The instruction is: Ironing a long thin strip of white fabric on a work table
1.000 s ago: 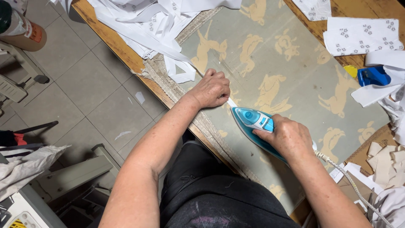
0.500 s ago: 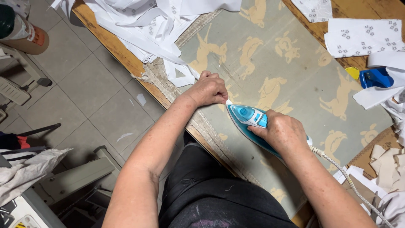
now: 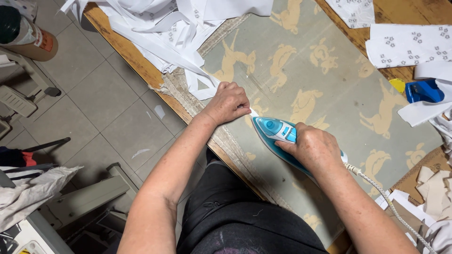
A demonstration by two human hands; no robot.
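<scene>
My right hand [image 3: 314,148] grips the handle of a turquoise and white steam iron [image 3: 275,132] that lies flat on a grey-green cloth with tan animal shapes [image 3: 329,80]. The iron's tip points up-left at a narrow white fabric strip [image 3: 253,113]. My left hand [image 3: 228,103] is closed over that strip just ahead of the tip, pressing it to the cloth near the table's front edge. The iron's braided cord [image 3: 381,197] trails down to the right along my forearm.
A heap of white fabric strips [image 3: 160,28] lies at the wooden table's [image 3: 127,56] far left. White patterned fabric pieces [image 3: 405,44] and a blue object [image 3: 423,90] sit at the right. Beige cut pieces [image 3: 435,188] are at lower right. Tiled floor [image 3: 94,94] and a can [image 3: 23,33] lie left.
The iron and my right hand have slid up-left along the strip. My left hand has shifted the same way, staying ahead of the tip.
</scene>
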